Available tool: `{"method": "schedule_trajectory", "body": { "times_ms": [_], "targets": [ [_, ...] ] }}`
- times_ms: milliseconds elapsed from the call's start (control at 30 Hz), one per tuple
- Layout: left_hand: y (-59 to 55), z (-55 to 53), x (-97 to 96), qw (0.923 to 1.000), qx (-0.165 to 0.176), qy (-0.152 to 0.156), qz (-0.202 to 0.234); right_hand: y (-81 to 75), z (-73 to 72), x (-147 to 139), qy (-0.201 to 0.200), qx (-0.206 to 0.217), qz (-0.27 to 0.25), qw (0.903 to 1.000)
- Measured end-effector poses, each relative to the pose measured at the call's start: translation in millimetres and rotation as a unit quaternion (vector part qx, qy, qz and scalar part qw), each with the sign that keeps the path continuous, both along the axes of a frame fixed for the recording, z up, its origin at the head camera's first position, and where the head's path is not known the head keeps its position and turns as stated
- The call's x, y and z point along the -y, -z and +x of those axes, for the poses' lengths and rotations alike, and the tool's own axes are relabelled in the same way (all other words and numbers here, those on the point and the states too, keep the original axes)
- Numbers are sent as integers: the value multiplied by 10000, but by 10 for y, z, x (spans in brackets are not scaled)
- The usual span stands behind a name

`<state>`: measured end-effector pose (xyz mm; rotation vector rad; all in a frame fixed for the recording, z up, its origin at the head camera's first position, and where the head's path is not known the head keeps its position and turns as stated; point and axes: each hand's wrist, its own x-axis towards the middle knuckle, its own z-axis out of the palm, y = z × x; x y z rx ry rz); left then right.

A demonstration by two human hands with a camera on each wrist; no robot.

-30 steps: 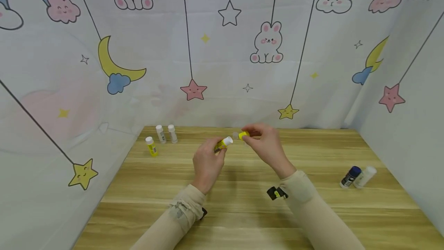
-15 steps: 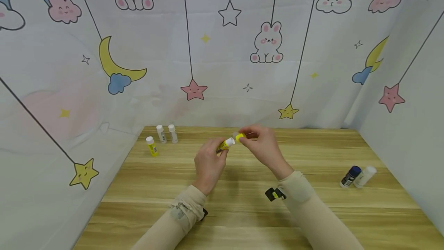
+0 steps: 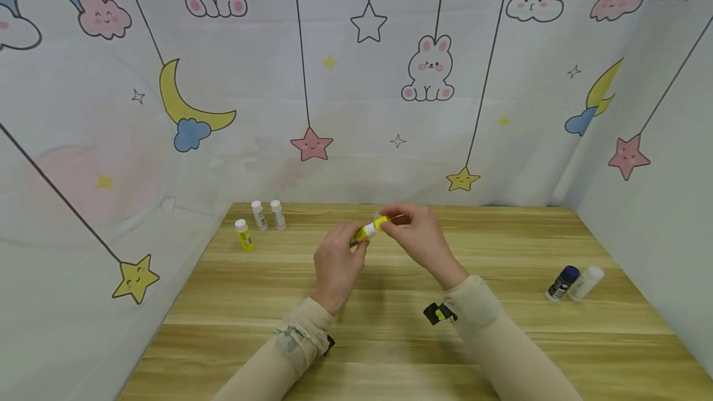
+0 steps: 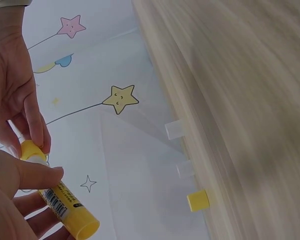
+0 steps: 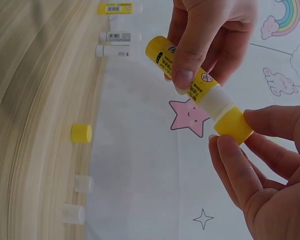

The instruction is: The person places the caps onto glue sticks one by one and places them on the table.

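My left hand grips a yellow glue stick by its printed barrel, held tilted above the table. Thumb and fingers of my right hand pinch a yellow cap. The cap meets the white collar at the stick's upper end; how far it covers that collar is hard to tell. In the left wrist view the barrel's yellow base points down and right, past the left thumb.
Far left stand a yellow glue stick and two white ones. A blue-capped stick and a white stick stand at right. Another yellow cap and two whitish caps are near the back edge.
My right hand has moved left and slightly down with the yellow cap, closing the gap to the glue stick. The left hand has shifted slightly right.
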<state>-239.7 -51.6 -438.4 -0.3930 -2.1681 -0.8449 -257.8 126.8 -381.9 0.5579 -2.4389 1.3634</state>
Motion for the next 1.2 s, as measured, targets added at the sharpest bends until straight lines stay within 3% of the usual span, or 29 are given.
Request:
{"method": "schedule_trajectory", "body": {
  "times_ms": [433,1200],
  "targets": [
    [32,14,-15,9999,-89,-126,-65,41,24,10,-98,114,-58,9999],
    [35,17,-29,9999,-106,-57,-109,70,17,25,-44,53,-20,10000]
  ]
}}
